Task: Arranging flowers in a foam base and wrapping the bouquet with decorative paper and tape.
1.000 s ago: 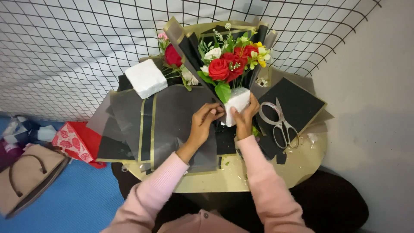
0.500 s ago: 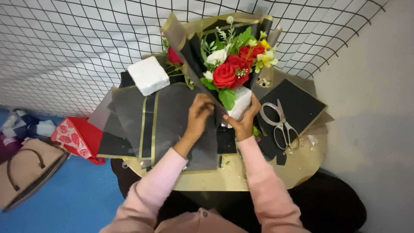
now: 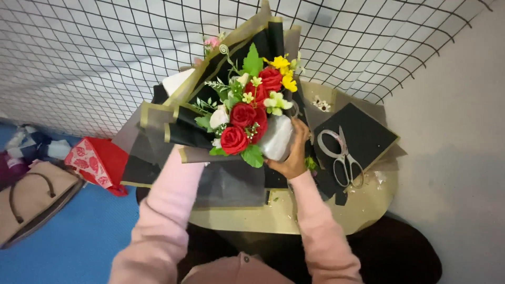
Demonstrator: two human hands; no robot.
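The bouquet of red, white and yellow artificial flowers in black, gold-edged wrapping paper (image 3: pixel 247 113) is held raised above the round gold table (image 3: pixel 294 218), gripped at its white wrapped stem by the right hand (image 3: pixel 292 152). It is judged light but crushable, best held at that stem. The left hand is hidden behind the paper, so its grip cannot be told.

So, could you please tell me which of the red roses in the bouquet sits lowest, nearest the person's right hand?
The red rose at the bottom of the cluster, beside the white wrap; the other two sit higher.
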